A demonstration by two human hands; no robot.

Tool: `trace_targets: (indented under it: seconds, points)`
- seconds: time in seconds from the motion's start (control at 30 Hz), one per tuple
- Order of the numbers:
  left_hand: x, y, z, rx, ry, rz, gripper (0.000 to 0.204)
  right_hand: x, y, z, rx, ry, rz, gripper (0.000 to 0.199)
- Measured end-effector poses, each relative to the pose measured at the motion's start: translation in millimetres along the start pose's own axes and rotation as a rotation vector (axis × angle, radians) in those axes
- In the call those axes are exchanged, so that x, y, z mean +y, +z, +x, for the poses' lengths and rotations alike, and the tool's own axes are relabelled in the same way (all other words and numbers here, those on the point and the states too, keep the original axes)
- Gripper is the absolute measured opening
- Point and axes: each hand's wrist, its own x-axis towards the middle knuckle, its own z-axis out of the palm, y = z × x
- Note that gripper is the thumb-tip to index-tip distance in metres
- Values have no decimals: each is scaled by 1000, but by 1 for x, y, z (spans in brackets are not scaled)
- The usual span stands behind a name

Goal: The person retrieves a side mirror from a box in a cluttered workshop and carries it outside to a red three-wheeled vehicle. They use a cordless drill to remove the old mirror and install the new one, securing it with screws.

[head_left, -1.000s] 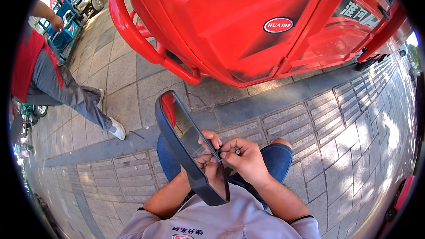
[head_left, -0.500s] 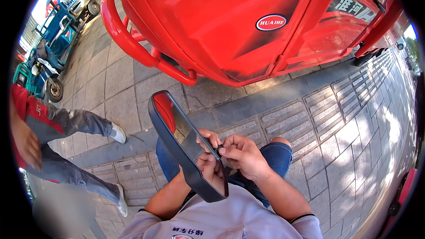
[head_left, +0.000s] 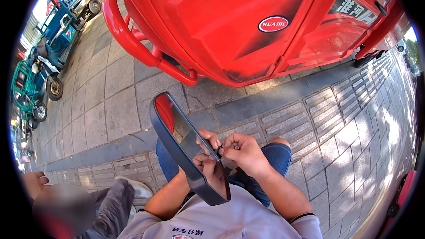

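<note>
Head view, long mirror point(head_left: 189, 150), dark-cased, tilted, reflecting red

Head camera, fisheye, left of a pair: mounted above the fingers point(head_left: 230, 154), near them, facing steeply down and forward. Field: grey shirt point(head_left: 217, 219) below the fingers, red vehicle point(head_left: 212, 26) beyond, paving point(head_left: 312, 168) either side.

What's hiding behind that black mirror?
The left forearm passes behind the mirror, a blue denim leg pokes out beside it, and left fingers show past its right edge. The rest of that hand is covered, so what it touches there can't be seen.
</note>
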Motion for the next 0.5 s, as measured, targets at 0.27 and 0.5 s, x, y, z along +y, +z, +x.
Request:
trace_targets:
  seconds: [0.27, 0.5]
  points:
    - [22, -7, 13, 229, -150, -245, 46, 18, -25, -6, 111, 86, 275, 19]
    - [21, -30, 11, 270, -13, -230, 54, 7, 3, -21, -52, -24, 27, 26]
